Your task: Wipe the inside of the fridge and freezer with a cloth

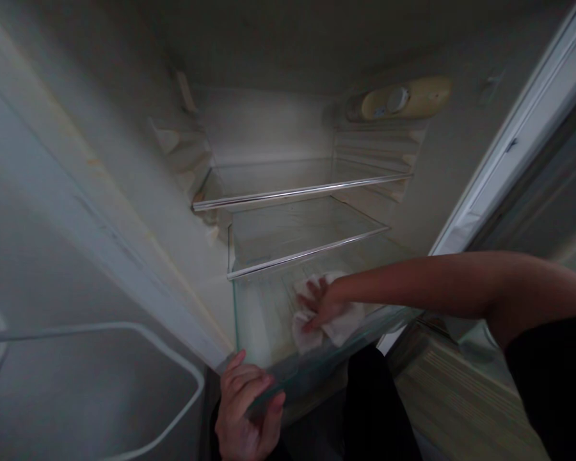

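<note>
Inside an open refrigerator, a lower glass shelf (259,314) with a greenish edge juts out toward me. At its front left corner my left hand (247,403) is closed on the glass, fingers over the edge and thumb lower down. My right hand (319,301) reaches in from the right and presses a crumpled white cloth (345,323) against the top of this shelf. Its fingers are somewhat spread over the cloth and slightly blurred, with folds bunched around them.
Above are two more glass shelves with shiny front trims, an upper one (302,190) and a middle one (307,253). A yellowish housing with a round knob (397,99) is on the right wall. A pale cable or wire (139,328) curves at the left.
</note>
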The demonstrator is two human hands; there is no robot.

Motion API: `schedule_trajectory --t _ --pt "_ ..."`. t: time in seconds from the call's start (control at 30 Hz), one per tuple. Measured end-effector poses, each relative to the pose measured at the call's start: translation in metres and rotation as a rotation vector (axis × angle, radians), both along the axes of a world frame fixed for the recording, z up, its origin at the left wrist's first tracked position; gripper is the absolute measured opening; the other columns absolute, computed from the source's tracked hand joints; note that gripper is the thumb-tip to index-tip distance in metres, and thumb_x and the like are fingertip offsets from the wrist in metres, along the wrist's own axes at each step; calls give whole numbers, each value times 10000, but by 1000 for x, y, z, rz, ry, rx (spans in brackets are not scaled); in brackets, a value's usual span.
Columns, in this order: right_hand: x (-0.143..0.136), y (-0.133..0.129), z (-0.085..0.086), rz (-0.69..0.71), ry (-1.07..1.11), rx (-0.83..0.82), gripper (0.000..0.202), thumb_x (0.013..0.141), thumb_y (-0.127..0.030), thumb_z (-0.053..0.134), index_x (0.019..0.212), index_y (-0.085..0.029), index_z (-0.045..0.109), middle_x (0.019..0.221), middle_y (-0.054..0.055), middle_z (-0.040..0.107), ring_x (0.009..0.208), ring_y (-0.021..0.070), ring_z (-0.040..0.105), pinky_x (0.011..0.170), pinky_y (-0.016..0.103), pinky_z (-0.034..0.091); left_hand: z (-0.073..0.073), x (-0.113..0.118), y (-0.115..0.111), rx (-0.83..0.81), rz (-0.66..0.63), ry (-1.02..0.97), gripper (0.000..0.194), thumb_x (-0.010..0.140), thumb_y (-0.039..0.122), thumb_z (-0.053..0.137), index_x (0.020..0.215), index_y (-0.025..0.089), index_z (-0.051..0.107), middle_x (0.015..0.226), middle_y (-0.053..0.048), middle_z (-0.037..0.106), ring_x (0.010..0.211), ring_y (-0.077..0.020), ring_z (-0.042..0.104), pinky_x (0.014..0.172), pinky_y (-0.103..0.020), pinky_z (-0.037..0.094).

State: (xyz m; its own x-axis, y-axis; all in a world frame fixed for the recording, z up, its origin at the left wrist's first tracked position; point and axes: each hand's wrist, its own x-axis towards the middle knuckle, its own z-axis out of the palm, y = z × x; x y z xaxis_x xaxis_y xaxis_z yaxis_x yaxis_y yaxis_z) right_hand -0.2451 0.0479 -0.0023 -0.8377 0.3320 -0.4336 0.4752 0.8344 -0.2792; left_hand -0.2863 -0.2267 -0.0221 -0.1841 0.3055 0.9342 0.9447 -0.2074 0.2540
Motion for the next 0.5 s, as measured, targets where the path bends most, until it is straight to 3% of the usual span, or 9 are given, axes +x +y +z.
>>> schedule_trajectory --t 0.07,0.17,0.23,0.3,0.37,0.43,0.5 --pt "-17 -42 9 251 -38 -70 1110 669 -748 779 1599 -306 363 1720 131 104 1549 461 -83 1204 715 -18 1 0 0 -2 15 2 197 812 96 676 978 193 636 792 22 661 738 -146 640 1010 -435 513" --pt "-27 -88 11 493 24 -62 1012 788 -529 793 1623 -215 315 1705 166 91 1555 443 -57 1224 699 42 4 1 0 -25 30 26 158 836 125 664 971 200 630 782 25 666 734 -148 643 1012 -426 510" --pt "-22 -100 7 609 63 -36 972 783 -385 815 1609 -166 352 1695 187 121 1563 442 -3 1237 679 85 7 1 0 -35 36 47 128 852 146 652 965 201 628 771 22 671 727 -150 644 1007 -424 510" --pt "-11 -98 8 670 50 -85 884 740 -277 843 1545 -197 485 1686 164 211 1570 419 74 1254 636 135 8 1 0 -32 43 63 111 857 160 647 957 204 627 762 20 672 713 -153 643 989 -423 518" --pt "3 -85 19 593 -32 -217 752 681 -204 874 1397 -253 652 1640 116 377 1558 374 226 1245 561 264 8 0 1 -26 55 61 117 851 155 646 952 209 623 753 25 669 702 -153 643 972 -425 526" --pt "20 -65 40 361 -198 -428 585 655 -205 891 1222 -244 755 1489 85 588 1444 314 481 1131 460 464 6 0 2 -23 58 56 131 844 146 649 951 214 620 747 29 668 695 -154 643 963 -432 532" --pt "40 -43 64 96 -412 -679 381 724 -295 857 1084 -191 786 1235 61 739 1177 234 691 928 356 588 5 -1 2 -25 53 52 138 842 140 653 957 209 623 749 26 670 702 -155 645 967 -440 535"
